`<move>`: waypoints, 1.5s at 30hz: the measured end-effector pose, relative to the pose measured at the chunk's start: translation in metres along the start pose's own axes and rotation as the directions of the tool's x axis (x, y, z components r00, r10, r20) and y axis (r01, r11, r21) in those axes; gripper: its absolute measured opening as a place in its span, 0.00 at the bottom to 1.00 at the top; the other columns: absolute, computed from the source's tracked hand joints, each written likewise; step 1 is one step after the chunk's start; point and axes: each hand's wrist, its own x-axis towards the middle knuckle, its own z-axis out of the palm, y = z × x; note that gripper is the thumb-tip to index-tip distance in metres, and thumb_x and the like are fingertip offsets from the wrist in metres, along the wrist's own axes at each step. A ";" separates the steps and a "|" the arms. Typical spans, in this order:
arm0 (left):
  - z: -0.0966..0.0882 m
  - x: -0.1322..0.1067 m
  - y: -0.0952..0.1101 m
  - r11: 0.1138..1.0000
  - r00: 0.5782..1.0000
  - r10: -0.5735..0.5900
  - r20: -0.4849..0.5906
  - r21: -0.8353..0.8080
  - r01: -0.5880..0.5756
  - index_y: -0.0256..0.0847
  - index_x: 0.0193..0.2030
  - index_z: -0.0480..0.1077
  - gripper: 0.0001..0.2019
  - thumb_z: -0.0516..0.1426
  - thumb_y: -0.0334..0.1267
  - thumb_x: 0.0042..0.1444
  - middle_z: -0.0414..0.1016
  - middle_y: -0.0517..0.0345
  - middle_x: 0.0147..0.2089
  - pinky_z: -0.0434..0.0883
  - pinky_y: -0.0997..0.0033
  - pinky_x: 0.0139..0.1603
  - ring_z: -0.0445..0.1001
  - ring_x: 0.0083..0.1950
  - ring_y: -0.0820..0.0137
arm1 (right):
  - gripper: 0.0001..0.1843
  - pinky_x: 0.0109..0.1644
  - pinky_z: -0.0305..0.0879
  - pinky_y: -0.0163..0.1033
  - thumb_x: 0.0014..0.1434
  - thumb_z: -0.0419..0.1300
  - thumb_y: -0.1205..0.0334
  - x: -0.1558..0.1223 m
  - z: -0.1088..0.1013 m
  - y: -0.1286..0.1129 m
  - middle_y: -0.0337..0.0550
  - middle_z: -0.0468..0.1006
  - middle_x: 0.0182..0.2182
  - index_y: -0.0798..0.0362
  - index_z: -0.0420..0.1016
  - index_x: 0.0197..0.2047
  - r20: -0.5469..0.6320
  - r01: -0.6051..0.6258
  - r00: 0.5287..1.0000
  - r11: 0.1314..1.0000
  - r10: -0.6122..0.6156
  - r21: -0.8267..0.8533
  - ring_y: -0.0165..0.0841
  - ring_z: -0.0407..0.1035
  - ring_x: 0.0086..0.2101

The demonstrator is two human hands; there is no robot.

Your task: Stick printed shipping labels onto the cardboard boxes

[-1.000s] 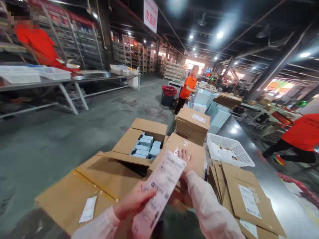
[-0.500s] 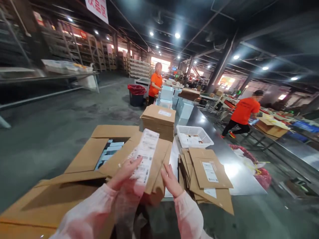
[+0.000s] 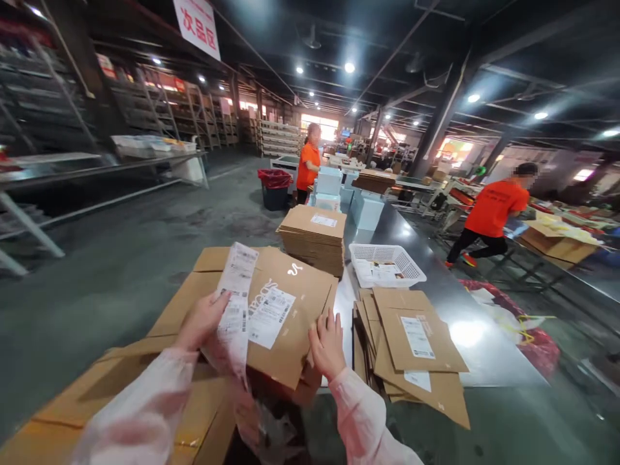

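Label strip, long, white and printed, stands pinched in the left hand, fingers closed round its lower part, against the near-left edge of a flat cardboard mailer. The right hand lies with fingers spread and open on that mailer's right edge, gripping nothing. Just right, a fanned pile of labelled mailers rests on the metal table. Beyond stand a taller mailer stack and a white basket. Farther off, two people in orange shirts work.
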 end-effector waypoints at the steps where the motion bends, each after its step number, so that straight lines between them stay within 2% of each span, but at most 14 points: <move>1: 0.004 -0.021 0.008 0.982 0.997 -0.077 0.030 -0.169 0.081 0.31 0.41 0.74 0.24 0.55 0.53 0.51 0.79 0.44 0.34 0.72 0.63 0.37 0.76 0.39 0.54 | 0.32 0.68 0.42 0.60 0.63 0.48 0.48 0.000 -0.010 0.006 0.55 0.47 0.68 0.58 0.58 0.65 -0.066 0.008 0.998 0.990 0.002 0.143 0.48 0.37 0.67; 3: 0.012 -0.062 0.023 0.852 0.950 -0.072 0.305 -0.476 0.218 0.34 0.46 0.73 0.29 0.58 0.58 0.46 0.79 0.50 0.34 0.72 0.64 0.34 0.76 0.37 0.57 | 0.38 0.66 0.52 0.52 0.62 0.49 0.45 -0.002 -0.043 0.027 0.54 0.52 0.67 0.56 0.47 0.69 -0.211 0.069 0.977 0.906 0.023 0.417 0.42 0.47 0.66; 6: 0.021 -0.103 0.038 0.787 0.877 0.011 0.481 -0.546 0.289 0.38 0.44 0.74 0.31 0.63 0.61 0.39 0.78 0.54 0.33 0.73 0.65 0.34 0.77 0.35 0.59 | 0.44 0.61 0.62 0.47 0.56 0.54 0.42 -0.009 -0.124 0.071 0.53 0.60 0.64 0.55 0.46 0.69 -0.334 0.098 0.934 0.811 0.124 0.577 0.40 0.60 0.60; 9: 0.028 -0.116 0.038 0.773 0.842 0.060 0.535 -0.559 0.300 0.37 0.41 0.75 0.30 0.68 0.57 0.35 0.78 0.54 0.33 0.73 0.69 0.32 0.76 0.32 0.63 | 0.46 0.62 0.57 0.52 0.47 0.61 0.43 -0.013 -0.200 0.110 0.58 0.62 0.62 0.58 0.56 0.65 -0.462 -0.060 0.852 0.923 0.246 0.379 0.47 0.58 0.60; 11: 0.036 -0.120 0.033 0.782 0.856 0.074 0.512 -0.563 0.269 0.37 0.41 0.74 0.31 0.68 0.57 0.34 0.79 0.54 0.33 0.73 0.71 0.30 0.75 0.31 0.65 | 0.45 0.61 0.55 0.58 0.40 0.66 0.44 -0.016 -0.216 0.114 0.63 0.64 0.60 0.58 0.66 0.58 -0.499 -0.243 0.807 0.947 0.317 0.209 0.55 0.56 0.61; 13: 0.047 -0.128 0.027 0.797 0.871 0.098 0.481 -0.563 0.221 0.37 0.42 0.74 0.31 0.67 0.59 0.36 0.79 0.53 0.34 0.73 0.69 0.32 0.76 0.32 0.63 | 0.45 0.57 0.58 0.61 0.32 0.70 0.43 -0.022 -0.193 0.092 0.65 0.68 0.56 0.57 0.71 0.52 -0.405 -0.239 0.868 0.957 0.286 0.164 0.58 0.58 0.58; 15: 0.061 -0.140 0.022 0.813 0.868 0.170 0.466 -0.565 0.143 0.36 0.41 0.75 0.29 0.64 0.61 0.41 0.80 0.51 0.36 0.74 0.67 0.37 0.76 0.36 0.61 | 0.48 0.52 0.65 0.56 0.29 0.71 0.41 -0.033 -0.139 0.051 0.60 0.73 0.51 0.55 0.70 0.53 -0.152 -0.041 0.983 0.932 0.102 0.360 0.52 0.67 0.51; 17: 0.071 -0.149 0.017 0.818 0.846 0.267 0.462 -0.572 0.054 0.36 0.39 0.76 0.26 0.63 0.59 0.45 0.80 0.49 0.39 0.73 0.66 0.43 0.76 0.40 0.60 | 0.48 0.46 0.70 0.51 0.32 0.71 0.38 -0.049 -0.077 0.006 0.54 0.77 0.48 0.52 0.69 0.54 0.116 0.006 0.987 0.755 -0.108 0.656 0.46 0.72 0.45; 21: 0.073 -0.144 0.009 0.742 0.862 0.285 0.418 -0.666 0.077 0.35 0.43 0.75 0.26 0.65 0.54 0.44 0.79 0.49 0.43 0.71 0.66 0.47 0.75 0.43 0.61 | 0.28 0.49 0.70 0.49 0.49 0.64 0.40 -0.075 -0.002 -0.040 0.52 0.81 0.41 0.55 0.76 0.42 0.147 -0.078 0.987 0.616 -0.061 0.784 0.43 0.75 0.42; 29: 0.071 -0.136 -0.010 0.728 0.951 0.178 0.252 -0.684 0.045 0.30 0.32 0.77 0.24 0.65 0.55 0.43 0.77 0.53 0.30 0.67 0.71 0.36 0.71 0.33 0.67 | 0.22 0.37 0.71 0.41 0.48 0.64 0.42 -0.028 -0.030 -0.057 0.49 0.83 0.32 0.53 0.81 0.34 0.162 0.106 0.966 0.882 -0.200 0.459 0.40 0.75 0.32; 35: 0.081 -0.121 -0.021 0.686 0.978 0.114 0.177 -0.726 0.051 0.31 0.26 0.74 0.24 0.67 0.56 0.38 0.71 0.58 0.23 0.62 0.75 0.28 0.65 0.26 0.73 | 0.19 0.33 0.67 0.37 0.49 0.64 0.45 -0.020 -0.018 -0.067 0.45 0.80 0.26 0.54 0.80 0.29 0.144 0.160 0.962 0.904 -0.233 0.396 0.37 0.73 0.28; 37: 0.078 -0.110 -0.027 0.647 0.927 0.191 0.323 -0.752 0.129 0.32 0.34 0.77 0.25 0.70 0.50 0.34 0.76 0.56 0.30 0.66 0.73 0.33 0.69 0.30 0.71 | 0.19 0.36 0.68 0.39 0.47 0.64 0.45 -0.002 -0.009 -0.063 0.47 0.80 0.29 0.54 0.80 0.26 0.091 0.178 0.968 0.894 -0.235 0.411 0.38 0.73 0.32; 41: 0.069 -0.102 -0.058 0.640 0.710 0.348 0.613 -0.708 0.298 0.31 0.41 0.78 0.29 0.72 0.45 0.31 0.78 0.48 0.38 0.69 0.65 0.44 0.74 0.38 0.63 | 0.19 0.44 0.68 0.41 0.43 0.64 0.45 0.061 0.010 -0.048 0.52 0.78 0.37 0.54 0.79 0.23 -0.115 0.208 0.976 0.941 -0.183 0.267 0.41 0.72 0.41; 45: 0.059 -0.114 -0.094 0.582 0.705 0.258 0.661 -0.689 0.433 0.38 0.44 0.78 0.30 0.73 0.44 0.29 0.79 0.49 0.41 0.69 0.57 0.51 0.75 0.45 0.54 | 0.20 0.50 0.65 0.50 0.40 0.64 0.46 0.111 0.026 -0.036 0.61 0.75 0.43 0.58 0.79 0.24 -0.199 0.109 0.976 0.990 -0.090 0.088 0.49 0.71 0.43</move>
